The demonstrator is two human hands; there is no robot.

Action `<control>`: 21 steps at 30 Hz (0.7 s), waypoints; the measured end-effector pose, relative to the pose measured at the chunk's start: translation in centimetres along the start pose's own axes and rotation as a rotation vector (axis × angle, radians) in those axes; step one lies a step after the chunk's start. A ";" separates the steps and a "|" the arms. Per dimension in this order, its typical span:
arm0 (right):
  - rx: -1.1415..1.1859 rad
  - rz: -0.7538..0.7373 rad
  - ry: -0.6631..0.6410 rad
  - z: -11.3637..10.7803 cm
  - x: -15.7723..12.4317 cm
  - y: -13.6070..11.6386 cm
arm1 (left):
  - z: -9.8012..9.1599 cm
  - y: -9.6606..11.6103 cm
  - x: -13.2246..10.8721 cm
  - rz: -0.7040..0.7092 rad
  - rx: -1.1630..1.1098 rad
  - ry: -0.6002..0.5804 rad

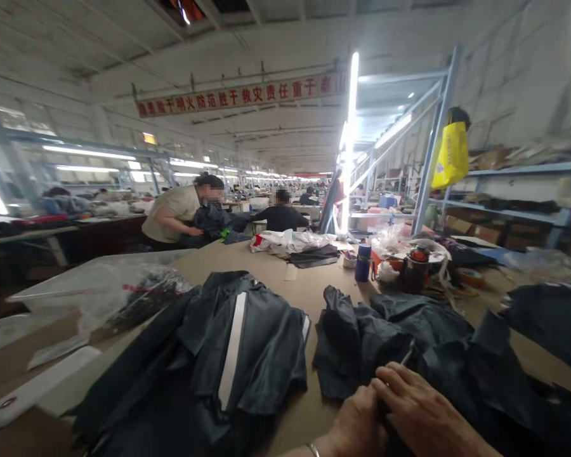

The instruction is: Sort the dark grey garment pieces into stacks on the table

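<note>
My left hand (pixel 356 424) is closed at the near edge of a dark garment (pixel 371 333), its fingers bent against the cloth and partly hidden. Right beside it, my right hand (pixel 421 406) is closed too, fingers bunched and touching the left. A thin, silvery, rod-like tool (pixel 408 353) sticks out past the right hand's fingers, over the cloth; its exact kind is too blurred to tell. On the left lies another dark garment (pixel 271 346) with a pale strip (pixel 233 349) running down it.
A blue flask (pixel 363 263) and a dark jug with a red top (pixel 415 266) stand beyond the garments. Clear plastic bags (pixel 99 285) lie at left, near a white strap-like piece (pixel 42 387). A co-worker (pixel 174 212) bends over dark cloth across the table (pixel 297 285).
</note>
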State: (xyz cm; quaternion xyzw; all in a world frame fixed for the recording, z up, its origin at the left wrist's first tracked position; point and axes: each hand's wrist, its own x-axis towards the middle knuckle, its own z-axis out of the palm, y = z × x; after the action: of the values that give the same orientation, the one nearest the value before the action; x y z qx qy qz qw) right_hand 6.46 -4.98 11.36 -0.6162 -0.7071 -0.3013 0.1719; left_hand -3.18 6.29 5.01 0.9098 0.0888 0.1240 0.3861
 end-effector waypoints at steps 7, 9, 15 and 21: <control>0.114 -0.026 -0.158 1.6 3.0 1.4 | -7.3 1.7 -2.5 0.127 -0.045 0.018; 0.093 -0.045 -0.170 -0.3 5.4 1.9 | -9.3 2.8 -3.5 0.187 0.100 0.139; -0.038 0.308 -0.125 -7.8 11.1 5.6 | -12.2 4.9 -6.6 0.525 0.391 0.532; 0.146 0.332 -0.021 -5.8 10.7 1.1 | -10.7 4.4 -5.4 -0.052 -0.994 0.394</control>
State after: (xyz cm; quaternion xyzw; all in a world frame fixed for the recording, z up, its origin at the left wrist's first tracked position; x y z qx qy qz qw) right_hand 4.81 -0.38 22.57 -0.7135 -0.6173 -0.2103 0.2562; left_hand -11.20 9.15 14.50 0.5740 0.1126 0.3099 0.7495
